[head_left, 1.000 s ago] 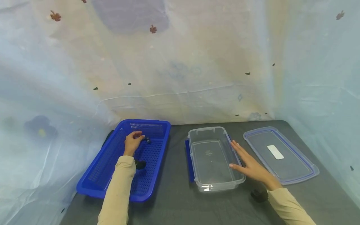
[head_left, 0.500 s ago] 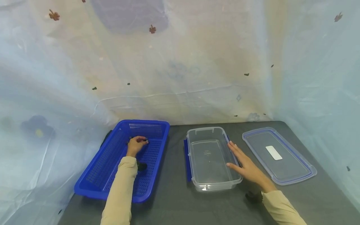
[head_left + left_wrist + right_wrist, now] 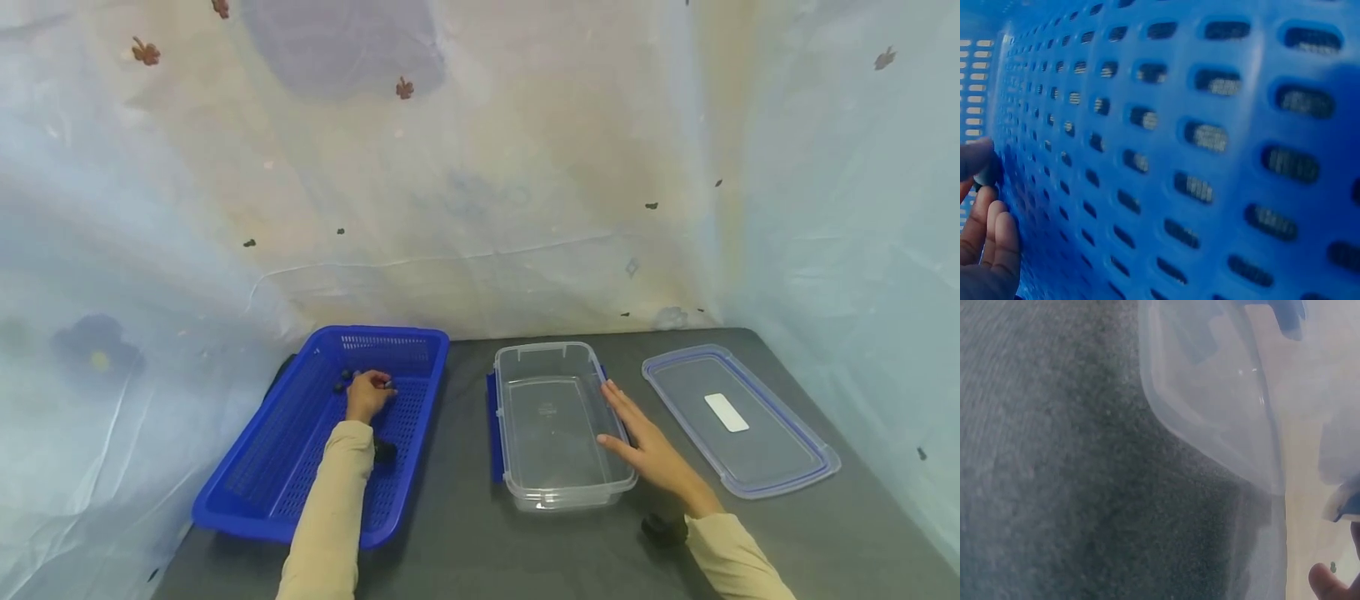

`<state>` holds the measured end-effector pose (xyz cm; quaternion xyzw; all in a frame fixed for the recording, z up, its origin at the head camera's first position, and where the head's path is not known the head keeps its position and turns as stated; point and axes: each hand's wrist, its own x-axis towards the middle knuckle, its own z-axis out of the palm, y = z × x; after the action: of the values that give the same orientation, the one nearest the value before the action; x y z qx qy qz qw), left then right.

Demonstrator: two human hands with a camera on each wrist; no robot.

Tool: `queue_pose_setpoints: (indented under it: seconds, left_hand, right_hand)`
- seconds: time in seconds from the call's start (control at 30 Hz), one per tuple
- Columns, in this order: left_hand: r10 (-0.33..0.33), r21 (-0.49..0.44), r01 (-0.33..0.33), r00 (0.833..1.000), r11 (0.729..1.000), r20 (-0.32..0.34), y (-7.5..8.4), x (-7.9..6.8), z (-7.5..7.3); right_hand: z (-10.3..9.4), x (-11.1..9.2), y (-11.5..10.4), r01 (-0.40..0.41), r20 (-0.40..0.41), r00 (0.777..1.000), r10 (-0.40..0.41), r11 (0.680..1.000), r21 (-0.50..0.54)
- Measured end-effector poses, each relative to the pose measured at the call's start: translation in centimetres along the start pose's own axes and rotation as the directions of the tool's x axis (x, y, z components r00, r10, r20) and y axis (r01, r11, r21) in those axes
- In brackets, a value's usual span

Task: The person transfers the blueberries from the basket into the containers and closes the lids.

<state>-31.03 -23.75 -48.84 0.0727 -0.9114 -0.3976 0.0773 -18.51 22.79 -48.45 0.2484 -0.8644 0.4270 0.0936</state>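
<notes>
My left hand (image 3: 367, 396) reaches into the blue plastic basket (image 3: 247, 467). Thumb and fingers pinch a small dark, roundish object (image 3: 985, 175), mostly covered by the fingertips in the left wrist view. Several similar small dark round objects (image 3: 345, 375) lie on the basket floor just left of this hand. My right hand (image 3: 648, 446) has its fingers extended along the right rim of a clear plastic container (image 3: 551, 417). A thumb or fingertip (image 3: 1324, 581) of it shows at the lower right of the right wrist view. Nothing is visible inside the container.
A clear lid (image 3: 738, 425) with a blue seal and white label lies right of the container on the grey tabletop (image 3: 450, 533). Blue latches (image 3: 495, 429) hang at the container's sides. A patterned pale curtain (image 3: 480, 167) stands behind.
My left hand has moved slightly right and nearer inside the basket, now pinching a small dark round object; others have come into view beside it. The right hand stays at the container's rim.
</notes>
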Motion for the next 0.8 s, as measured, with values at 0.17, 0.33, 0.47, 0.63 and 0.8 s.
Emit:
queue_pose_setpoints:
  seconds: [0.17, 0.33, 0.47, 0.63, 0.8]
  left_hand:
    - [-0.039, -0.013, 0.039, 0.998, 0.999, -0.045, -0.1, -0.1, 0.6]
    - [-0.066, -0.027, 0.065, 0.996, 0.998, -0.065, -0.1, 0.0, 0.7]
    - [-0.058, -0.035, 0.056, 0.997, 0.998, -0.06, -0.4, 0.2, 0.2]
    - [-0.03, -0.034, 0.028, 0.998, 0.999, -0.056, -0.1, 0.1, -0.9]
    - [0.009, -0.038, -0.012, 0.998, 0.999, -0.066, 1.5, -0.2, -2.1]
  right_hand:
    - [0.2, -0.1, -0.1, -0.008, -0.008, 1.0, 0.008, 1.0, 0.011]
    - [0.3, 0.0, -0.4, 0.006, -0.025, 1.0, -0.006, 1.0, 0.013]
    - [0.6, 0.1, -0.4, 0.011, -0.033, 0.999, -0.011, 1.0, 0.009]
    - [0.4, 0.1, -0.3, -0.007, -0.008, 1.0, 0.007, 1.0, -0.013]
    - [-0.2, 0.1, -0.3, -0.041, 0.025, 0.999, 0.042, 0.998, -0.048]
